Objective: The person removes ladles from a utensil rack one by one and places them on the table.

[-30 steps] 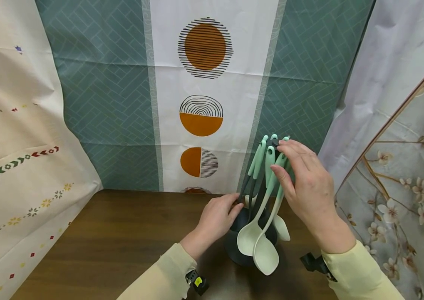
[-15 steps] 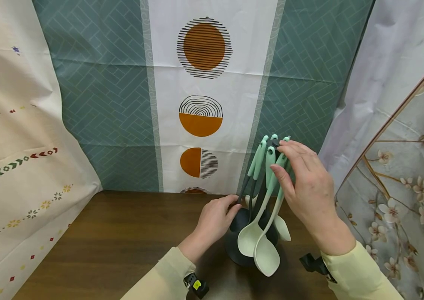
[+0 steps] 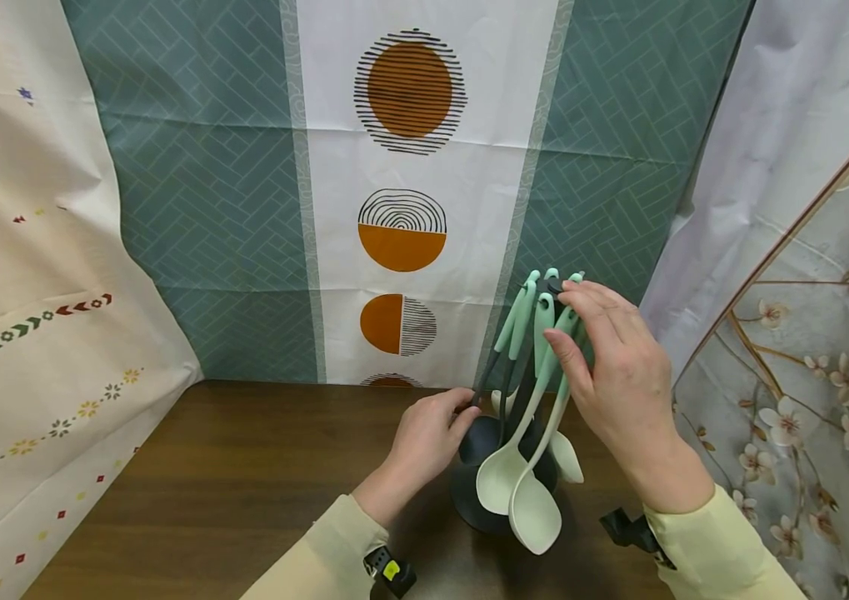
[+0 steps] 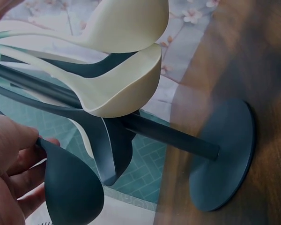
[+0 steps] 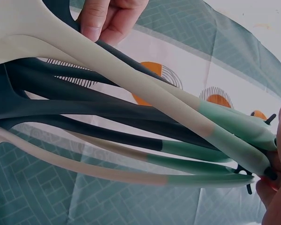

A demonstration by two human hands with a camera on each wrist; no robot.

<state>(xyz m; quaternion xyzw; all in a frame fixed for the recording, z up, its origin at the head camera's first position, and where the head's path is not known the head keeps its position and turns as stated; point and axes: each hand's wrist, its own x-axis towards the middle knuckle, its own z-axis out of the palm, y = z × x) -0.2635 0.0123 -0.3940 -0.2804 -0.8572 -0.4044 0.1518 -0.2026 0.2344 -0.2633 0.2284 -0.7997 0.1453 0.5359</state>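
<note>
A dark round stand, its base (image 4: pixel 225 159) on the brown table, carries several hanging utensils with mint-green handles (image 3: pixel 541 321). Two cream ladles (image 3: pixel 534 512) hang at the front. My left hand (image 3: pixel 424 435) pinches the neck of a dark utensil (image 4: pixel 72 187), just above its rounded head, on the stand's left side. At the top, my right hand (image 3: pixel 622 379) holds the stand around its hooks, thumb beside the green handles. The right wrist view shows fingertips (image 5: pixel 267 187) against the hooks; much of this grip is hidden.
The brown table (image 3: pixel 259 467) extends left of the stand. A green and white patterned cloth (image 3: pixel 222 208) hangs behind it, with a cream cloth (image 3: pixel 27 250) at the left and a floral curtain (image 3: pixel 806 375) at the right.
My left hand has shifted slightly left, with the dark utensil still pinched. The right hand stays at the stand's top, nearly unmoved.
</note>
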